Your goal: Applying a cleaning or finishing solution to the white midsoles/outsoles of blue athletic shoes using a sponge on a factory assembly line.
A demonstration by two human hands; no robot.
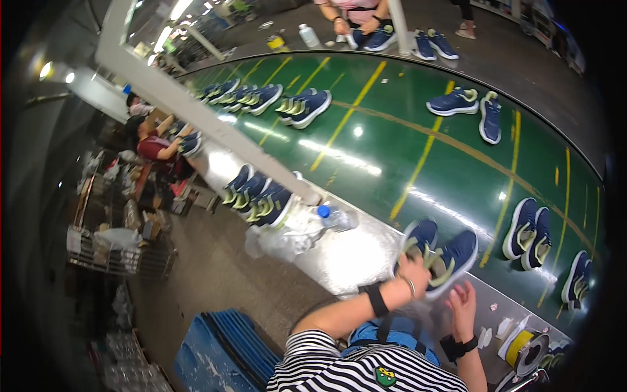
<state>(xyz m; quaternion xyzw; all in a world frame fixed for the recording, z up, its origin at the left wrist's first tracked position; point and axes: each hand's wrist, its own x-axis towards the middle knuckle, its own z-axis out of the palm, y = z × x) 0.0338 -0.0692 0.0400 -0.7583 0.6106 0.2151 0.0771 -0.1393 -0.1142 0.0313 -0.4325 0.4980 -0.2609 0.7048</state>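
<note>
My left hand [414,274] grips a pair of navy sneakers at their lime-lined heel openings, its fingers closed between the two shoes. The left sneaker [423,232] and the right sneaker [460,251] lie side by side, toes pointing away from me, over the near edge of the green conveyor belt [366,140]. Some motion blur softens their soles, and I cannot tell whether they touch the belt. Just right of the pair, my right hand [462,302] is raised with its fingers apart, holding nothing. Both wrists wear black bands.
More navy sneakers [532,232] stand on the belt. Left along the metal ledge are several sneakers [261,196], crumpled plastic [287,238] and a blue-capped bottle [336,217]. A yellow spool [520,351] sits lower right. A white post [215,121] crosses the view; people work opposite and far left.
</note>
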